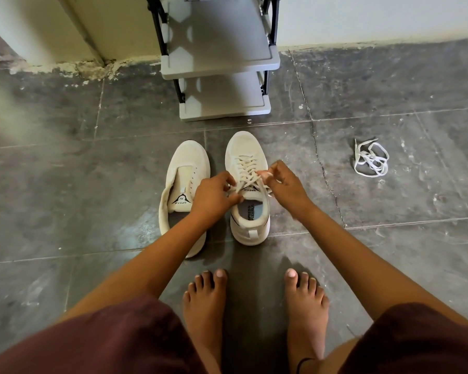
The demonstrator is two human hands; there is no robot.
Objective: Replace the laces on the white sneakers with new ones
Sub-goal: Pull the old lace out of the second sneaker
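Both hands are down at the throat of the laced white fabric sneaker, which stands on the dark grey tiled floor just ahead of the person's bare feet, heel toward them. The left hand pinches one end of the flat white lace between thumb and fingertips beside the tongue. The right hand pinches the other end a little higher, over the top eyelets, and the two ends cross between them. Held apart like that, the lace runs taut across the tongue, which would suit either knotting it or pulling it loose; I cannot say which from here. The heel faces the person, so the eyelets can be worked from the ankle end. Its partner, a second white sneaker, sits just to the left with bare eyelets and its tongue flopped open, so by my reckoning the job is about half done. A loose tangle of white laces lies well off to the right, out of the way. A grey plastic shoe rack stands against the wall beyond the shoes.
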